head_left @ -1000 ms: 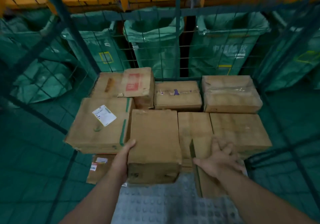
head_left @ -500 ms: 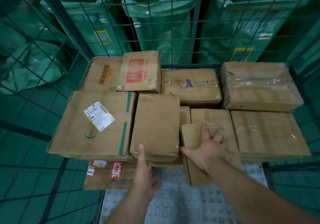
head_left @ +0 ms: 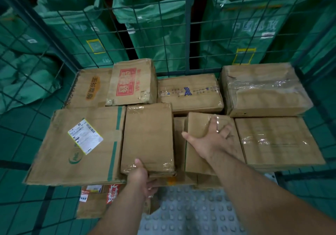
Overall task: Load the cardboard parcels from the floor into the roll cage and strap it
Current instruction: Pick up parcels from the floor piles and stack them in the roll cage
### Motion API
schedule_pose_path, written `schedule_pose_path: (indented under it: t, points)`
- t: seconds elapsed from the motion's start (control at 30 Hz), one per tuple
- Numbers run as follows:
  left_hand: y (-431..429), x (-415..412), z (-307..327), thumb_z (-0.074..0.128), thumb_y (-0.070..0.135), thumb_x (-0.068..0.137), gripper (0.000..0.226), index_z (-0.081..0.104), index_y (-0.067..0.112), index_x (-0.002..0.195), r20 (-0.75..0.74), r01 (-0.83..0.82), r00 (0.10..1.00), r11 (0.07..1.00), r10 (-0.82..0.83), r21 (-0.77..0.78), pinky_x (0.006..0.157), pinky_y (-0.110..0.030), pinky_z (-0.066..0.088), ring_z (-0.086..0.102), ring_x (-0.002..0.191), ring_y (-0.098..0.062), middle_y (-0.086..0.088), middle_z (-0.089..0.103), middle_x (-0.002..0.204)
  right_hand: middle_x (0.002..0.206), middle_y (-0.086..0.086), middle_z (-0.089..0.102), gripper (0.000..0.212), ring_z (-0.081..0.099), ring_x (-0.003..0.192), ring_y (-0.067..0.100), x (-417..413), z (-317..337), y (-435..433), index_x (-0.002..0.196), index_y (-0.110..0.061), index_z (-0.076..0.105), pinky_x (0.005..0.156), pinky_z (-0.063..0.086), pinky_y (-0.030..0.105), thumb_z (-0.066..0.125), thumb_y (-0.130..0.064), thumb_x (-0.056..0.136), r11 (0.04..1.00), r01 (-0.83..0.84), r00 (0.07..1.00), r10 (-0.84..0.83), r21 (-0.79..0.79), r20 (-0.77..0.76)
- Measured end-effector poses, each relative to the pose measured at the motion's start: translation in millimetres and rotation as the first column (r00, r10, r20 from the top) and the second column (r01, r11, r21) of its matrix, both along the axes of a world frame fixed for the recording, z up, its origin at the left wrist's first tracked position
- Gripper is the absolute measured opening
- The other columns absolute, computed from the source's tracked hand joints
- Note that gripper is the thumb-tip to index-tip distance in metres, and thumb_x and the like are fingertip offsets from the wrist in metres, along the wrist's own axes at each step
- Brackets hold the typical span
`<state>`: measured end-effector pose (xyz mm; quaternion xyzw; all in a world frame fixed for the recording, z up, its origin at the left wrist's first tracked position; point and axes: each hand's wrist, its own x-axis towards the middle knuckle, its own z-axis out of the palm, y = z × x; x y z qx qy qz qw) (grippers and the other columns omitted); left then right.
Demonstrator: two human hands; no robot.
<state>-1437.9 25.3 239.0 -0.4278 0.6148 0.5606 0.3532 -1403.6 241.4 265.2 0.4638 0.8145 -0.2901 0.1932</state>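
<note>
1. Roll cage (head_left: 188,34): green wire-mesh walls stood on three sides, and the studded floor plate (head_left: 190,216) showed bare at the near edge.
2. Left hand (head_left: 140,176): it gripped the near end of a plain taped parcel (head_left: 147,136), thumb on top and fingers underneath. This parcel lay at the middle of the cage's near edge.
3. Right hand (head_left: 212,138): it lay spread and flat on the neighbouring parcel (head_left: 196,162), thumb at its left edge, with a ring (head_left: 217,130) on one finger. The two hands were apart.
4. Large parcel (head_left: 60,153), near left corner: it bore a white barcode label (head_left: 85,136), too small to read, and green tape.
5. Far edge, left to right: a parcel with an orange oval print (head_left: 89,87), a parcel with a red block print and "VIP" (head_left: 131,83), a parcel with blue-printed tape (head_left: 189,92), and a film-wrapped parcel (head_left: 263,91).
6. Flat parcel (head_left: 276,140), near right corner.
7. Lower parcel (head_left: 94,202) with red-and-white stickers, partly under the large one.
8. Green mail sacks (head_left: 227,31) behind the far mesh: white Chinese characters, blurred.
</note>
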Motion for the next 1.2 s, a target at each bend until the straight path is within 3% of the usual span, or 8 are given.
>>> schedule_pose_path:
  t: [0.1, 0.17, 0.3, 0.4, 0.6, 0.87, 1.0, 1.2]
  points:
    - [6, 1, -1, 0.022, 0.069, 0.102, 0.078, 0.05, 0.007, 0.14, 0.031, 0.005, 1.0, 1.0, -0.005, -0.027, 0.097, -0.054, 0.047, 0.065, 0.095, -0.036, -0.022, 0.067, 0.105, 0.17, -0.001, -0.011, 0.124, 0.016, 0.154, 0.037, 2, -14, 14, 0.156, -0.05, -0.011, 0.119, 0.03, 0.058, 0.063, -0.09, 0.065, 0.987, 0.003, 0.983, -0.032, -0.16, -0.182]
    - [7, 0, 0, 0.022, 0.072, 0.1, 0.084, 0.043, 0.006, 0.148, 0.055, 0.018, 0.998, 0.999, -0.016, -0.032, 0.091, -0.054, 0.047, 0.063, 0.104, -0.038, -0.025, 0.064, 0.126, 0.163, -0.003, 0.029, 0.111, 0.043, 0.143, 0.029, 11, -30, 19, 0.157, -0.05, 0.008, 0.114, 0.041, 0.053, 0.072, -0.075, 0.07, 0.973, 0.062, 0.937, -0.133, -0.222, -0.322]
    - [0, -1, -6, 0.021, 0.074, 0.099, 0.091, 0.042, 0.0, 0.148, 0.066, 0.04, 0.997, 0.998, -0.037, -0.038, 0.101, -0.058, 0.049, 0.061, 0.107, -0.038, -0.024, 0.059, 0.137, 0.127, -0.001, 0.065, 0.087, 0.064, 0.113, 0.028, 38, -60, 19, 0.142, -0.031, 0.043, 0.098, 0.055, 0.044, 0.078, -0.063, 0.069, 0.936, 0.246, 0.938, -0.295, -0.251, -0.181]
    - [-3, -2, -11, 0.02, 0.071, 0.101, 0.087, 0.049, -0.003, 0.137, 0.081, 0.078, 0.994, 0.996, -0.075, -0.042, 0.108, -0.058, 0.045, 0.06, 0.12, -0.04, -0.024, 0.063, 0.131, 0.128, 0.006, 0.066, 0.079, 0.064, 0.113, 0.033, 51, -81, 11, 0.135, -0.021, 0.051, 0.1, 0.054, 0.049, 0.074, -0.068, 0.075, 0.88, 0.331, 0.927, -0.372, -0.342, -0.059]
    - [-7, -6, -29, 0.022, 0.072, 0.1, 0.081, 0.055, 0.004, 0.129, 0.071, 0.081, 0.995, 0.995, -0.076, -0.066, 0.095, -0.056, 0.053, 0.069, 0.103, -0.037, -0.021, 0.072, 0.11, 0.126, -0.006, 0.068, 0.059, 0.064, 0.115, 0.024, 41, -101, 18, 0.136, -0.034, 0.053, 0.104, 0.052, 0.05, 0.068, -0.06, 0.086, 0.77, 0.331, 0.85, -0.495, -0.546, -0.182]
    - [-8, -10, -42, 0.017, 0.072, 0.1, 0.087, 0.053, 0.001, 0.135, 0.134, 0.129, 0.984, 0.989, -0.118, -0.074, 0.082, -0.049, 0.053, 0.067, 0.1, -0.034, -0.02, 0.069, 0.123, 0.137, 0.001, 0.061, 0.064, 0.056, 0.126, 0.027, 31, -99, 32, 0.144, -0.03, 0.044, 0.11, 0.044, 0.051, 0.061, -0.063, 0.091, 0.753, 0.319, 0.838, -0.508, -0.576, -0.2]
    - [-10, -11, -43, 0.014, 0.073, 0.1, 0.091, 0.045, 0.002, 0.147, 0.155, 0.165, 0.976, 0.985, -0.156, -0.044, 0.092, -0.051, 0.049, 0.061, 0.121, -0.036, -0.018, 0.061, 0.14, 0.132, 0.003, 0.061, 0.056, 0.056, 0.122, 0.029, 22, -98, 32, 0.139, -0.028, 0.045, 0.109, 0.043, 0.051, 0.061, -0.058, 0.094, 0.736, 0.334, 0.822, -0.533, -0.589, -0.199]
    - [-12, -2, -29, 0.019, 0.075, 0.099, 0.089, 0.036, 0.008, 0.155, 0.071, 0.15, 0.986, 0.989, -0.15, 0.009, 0.103, -0.053, 0.047, 0.056, 0.13, -0.036, -0.016, 0.056, 0.147, 0.119, 0.004, 0.07, 0.075, 0.068, 0.109, 0.027, 54, -98, 32, 0.119, -0.029, 0.051, 0.102, 0.05, 0.048, 0.09, -0.058, 0.062, 0.52, 0.281, 0.735, -0.657, -0.807, -0.167]
